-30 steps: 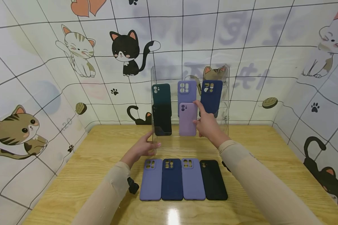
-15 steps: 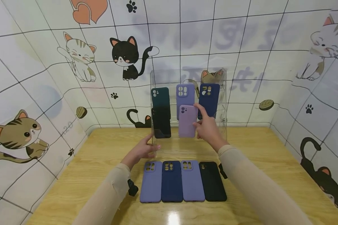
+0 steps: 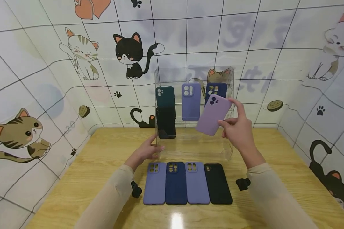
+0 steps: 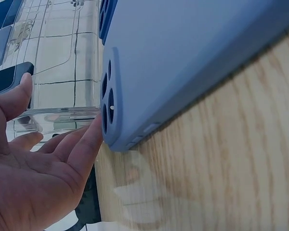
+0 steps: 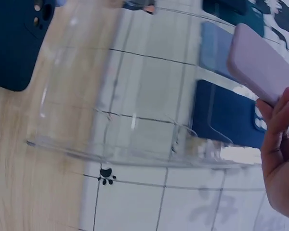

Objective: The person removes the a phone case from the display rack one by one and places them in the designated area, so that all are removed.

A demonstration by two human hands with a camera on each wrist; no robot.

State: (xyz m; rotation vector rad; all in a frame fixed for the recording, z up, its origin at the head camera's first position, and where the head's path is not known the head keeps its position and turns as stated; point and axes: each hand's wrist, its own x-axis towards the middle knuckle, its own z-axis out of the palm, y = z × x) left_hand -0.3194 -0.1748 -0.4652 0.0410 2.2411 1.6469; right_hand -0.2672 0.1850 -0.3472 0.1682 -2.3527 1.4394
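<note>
My right hand [image 3: 240, 130] pinches a light purple phone case [image 3: 213, 114] by its right edge, thumb below and index finger on the top corner. The case is tilted, in front of the clear display stand [image 3: 193, 148], partly covering a navy phone case [image 3: 216, 87]. The right wrist view shows the pinched case [image 5: 262, 60] at its right edge. My left hand [image 3: 144, 151] holds the stand's lower left side. In the left wrist view the thumb and fingers of the left hand [image 4: 43, 168] lie about the stand's clear edge.
On the stand are a dark green case [image 3: 165, 97], a black case [image 3: 166, 124] and a periwinkle case [image 3: 191, 105]. In front lies a row on the wooden table [image 3: 103, 146]: two periwinkle cases [image 3: 154, 187], a navy case [image 3: 176, 187] and a black case [image 3: 218, 184]. A patterned wall stands behind.
My right hand has lifted the light purple case off the lower middle of the stand and carried it right, tilting it. The left hand stays at the stand's side.
</note>
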